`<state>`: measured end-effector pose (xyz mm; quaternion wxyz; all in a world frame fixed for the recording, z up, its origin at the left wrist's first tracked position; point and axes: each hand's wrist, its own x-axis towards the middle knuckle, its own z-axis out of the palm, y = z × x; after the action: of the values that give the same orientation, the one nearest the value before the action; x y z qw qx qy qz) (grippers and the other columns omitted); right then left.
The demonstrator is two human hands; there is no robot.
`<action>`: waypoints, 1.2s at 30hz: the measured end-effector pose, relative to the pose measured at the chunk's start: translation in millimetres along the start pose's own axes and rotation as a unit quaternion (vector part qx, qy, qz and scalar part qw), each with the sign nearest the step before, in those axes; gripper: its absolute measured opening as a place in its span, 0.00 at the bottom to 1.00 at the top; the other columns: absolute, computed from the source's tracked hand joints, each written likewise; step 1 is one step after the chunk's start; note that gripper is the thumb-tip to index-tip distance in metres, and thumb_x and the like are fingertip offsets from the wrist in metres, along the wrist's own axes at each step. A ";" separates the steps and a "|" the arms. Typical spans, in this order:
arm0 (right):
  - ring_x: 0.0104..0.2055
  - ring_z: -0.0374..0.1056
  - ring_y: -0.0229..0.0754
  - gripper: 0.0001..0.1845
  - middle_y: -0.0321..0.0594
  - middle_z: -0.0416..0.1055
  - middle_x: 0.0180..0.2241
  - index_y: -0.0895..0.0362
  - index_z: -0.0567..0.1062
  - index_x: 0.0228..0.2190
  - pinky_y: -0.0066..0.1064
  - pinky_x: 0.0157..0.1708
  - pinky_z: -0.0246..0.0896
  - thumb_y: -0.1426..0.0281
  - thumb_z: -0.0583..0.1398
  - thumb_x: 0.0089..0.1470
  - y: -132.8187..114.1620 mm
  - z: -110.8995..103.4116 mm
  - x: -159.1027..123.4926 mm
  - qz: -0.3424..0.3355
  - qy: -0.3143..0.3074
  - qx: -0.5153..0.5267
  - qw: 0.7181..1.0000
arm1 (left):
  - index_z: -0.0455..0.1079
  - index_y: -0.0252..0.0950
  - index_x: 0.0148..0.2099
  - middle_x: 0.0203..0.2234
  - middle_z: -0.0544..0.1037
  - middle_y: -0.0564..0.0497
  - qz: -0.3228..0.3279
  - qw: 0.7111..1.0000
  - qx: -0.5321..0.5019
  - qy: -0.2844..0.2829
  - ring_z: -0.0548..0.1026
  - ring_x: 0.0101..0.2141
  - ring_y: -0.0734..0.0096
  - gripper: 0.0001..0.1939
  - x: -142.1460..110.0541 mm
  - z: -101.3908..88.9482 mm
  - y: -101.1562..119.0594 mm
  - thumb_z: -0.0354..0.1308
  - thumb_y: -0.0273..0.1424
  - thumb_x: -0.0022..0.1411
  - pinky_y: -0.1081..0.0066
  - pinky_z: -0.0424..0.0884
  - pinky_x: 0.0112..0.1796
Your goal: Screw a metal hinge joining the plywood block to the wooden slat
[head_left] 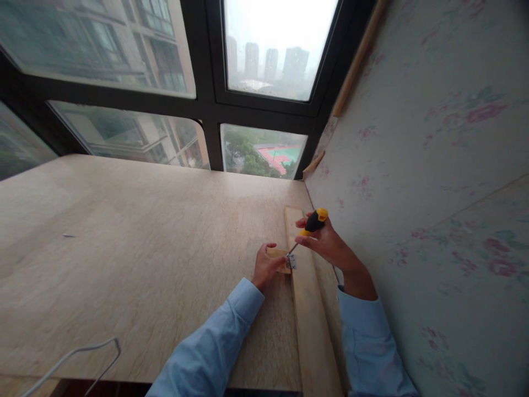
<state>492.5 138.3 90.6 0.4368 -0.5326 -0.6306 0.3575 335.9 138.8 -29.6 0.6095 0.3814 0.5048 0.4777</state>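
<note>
My right hand [326,241] grips a black and yellow screwdriver [314,221], whose tip points down at a small metal hinge [291,261]. The hinge sits where a small wooden block [276,254] meets a long wooden strip [303,298] lying along the right side of the plywood tabletop [136,248]. My left hand [266,267] is closed round the small block, holding it against the strip. Both arms wear light blue sleeves.
A wall with flowered wallpaper [433,165] rises close on the right. Dark-framed windows [206,105] stand behind the tabletop. A white cable [78,353] loops at the front left edge.
</note>
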 end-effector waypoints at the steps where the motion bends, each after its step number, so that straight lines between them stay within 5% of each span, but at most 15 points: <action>1: 0.53 0.68 0.47 0.33 0.45 0.70 0.49 0.50 0.59 0.46 0.42 0.50 0.67 0.54 0.67 0.44 0.6 -0.2 -1.2 -0.008 -0.031 0.035 0.999 | 0.66 0.29 0.46 0.29 0.76 0.47 -0.001 1.000 -0.004 0.001 0.74 0.27 0.70 0.29 -0.2 0.2 0.5 0.70 0.24 0.39 0.73 0.71 0.26; 4: 0.56 0.66 0.46 0.28 0.45 0.71 0.51 0.48 0.60 0.46 0.45 0.53 0.64 0.56 0.65 0.48 -0.8 -1.3 -3.5 -0.017 -0.079 0.094 0.992 | 0.66 0.29 0.46 0.28 0.76 0.49 -0.007 1.000 -0.015 0.001 0.74 0.26 0.70 0.29 -1.4 0.9 2.8 0.70 0.24 0.39 0.73 0.71 0.26; 7: 0.49 0.72 0.49 0.27 0.45 0.76 0.44 0.51 0.65 0.43 0.45 0.49 0.68 0.55 0.67 0.46 -4.8 -2.3 -2.3 0.000 -0.076 0.087 0.993 | 0.65 0.29 0.46 0.27 0.76 0.49 -0.010 1.000 -0.020 0.002 0.75 0.26 0.70 0.29 -2.9 1.5 5.4 0.69 0.24 0.39 0.73 0.71 0.27; 12: 0.31 0.74 0.48 0.28 0.38 0.75 0.29 0.54 0.67 0.33 0.40 0.34 0.71 0.53 0.71 0.35 -14.3 2.9 1.9 0.019 0.096 -0.097 0.990 | 0.65 0.28 0.47 0.28 0.76 0.46 -0.016 1.000 -0.022 0.007 0.75 0.27 0.69 0.31 -4.5 1.8 8.4 0.70 0.24 0.39 0.72 0.71 0.28; 15: 0.27 0.70 0.46 0.30 0.34 0.71 0.24 0.53 0.66 0.33 0.38 0.30 0.69 0.51 0.70 0.34 -16.8 9.4 3.7 0.015 0.149 -0.169 0.974 | 0.65 0.28 0.47 0.29 0.77 0.46 -0.016 1.000 -0.018 0.009 0.75 0.27 0.68 0.31 -4.5 1.4 8.3 0.71 0.24 0.38 0.71 0.71 0.28; 20: 0.41 0.72 0.44 0.28 0.39 0.73 0.38 0.51 0.63 0.43 0.40 0.44 0.69 0.56 0.67 0.44 -4.4 10.4 3.1 -0.015 0.038 -0.011 0.999 | 0.66 0.29 0.46 0.28 0.76 0.48 -0.009 1.000 -0.017 0.012 0.75 0.27 0.68 0.31 -3.3 1.1 6.6 0.71 0.25 0.38 0.72 0.71 0.27; 24: 0.59 0.63 0.44 0.30 0.43 0.68 0.53 0.47 0.58 0.51 0.42 0.55 0.62 0.64 0.64 0.50 -3.2 1.2 -3.1 -0.049 -0.066 0.113 0.990 | 0.65 0.29 0.47 0.28 0.77 0.47 -0.015 1.000 -0.027 0.002 0.75 0.27 0.69 0.31 -2.4 1.4 5.5 0.70 0.25 0.39 0.71 0.72 0.28; 28: 0.56 0.66 0.46 0.30 0.45 0.70 0.52 0.48 0.59 0.52 0.44 0.53 0.64 0.63 0.64 0.50 -11.1 -5.0 -6.4 -0.040 -0.092 0.121 0.988 | 0.64 0.30 0.47 0.29 0.77 0.47 -0.017 0.999 -0.027 0.001 0.75 0.27 0.69 0.31 -1.0 1.2 2.8 0.70 0.25 0.39 0.71 0.72 0.28; 32: 0.41 0.75 0.48 0.30 0.39 0.76 0.36 0.52 0.66 0.45 0.43 0.44 0.70 0.58 0.69 0.42 -12.7 -3.9 -1.8 0.010 0.019 0.002 1.000 | 0.65 0.29 0.47 0.28 0.77 0.47 -0.012 1.000 -0.027 0.000 0.76 0.27 0.68 0.31 0.3 0.6 0.1 0.70 0.26 0.39 0.71 0.73 0.28; 36: 0.32 0.73 0.48 0.34 0.35 0.73 0.28 0.52 0.67 0.42 0.44 0.38 0.71 0.53 0.70 0.36 -11.3 -1.0 3.1 0.012 0.138 -0.148 0.979 | 0.66 0.29 0.47 0.29 0.77 0.46 -0.014 1.000 -0.025 0.005 0.76 0.27 0.67 0.31 -0.7 0.4 1.6 0.71 0.26 0.38 0.70 0.73 0.29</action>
<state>489.2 139.3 101.8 0.4320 -0.6429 -0.6038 0.1884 335.9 138.5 -27.8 0.6227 0.3566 0.5011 0.4837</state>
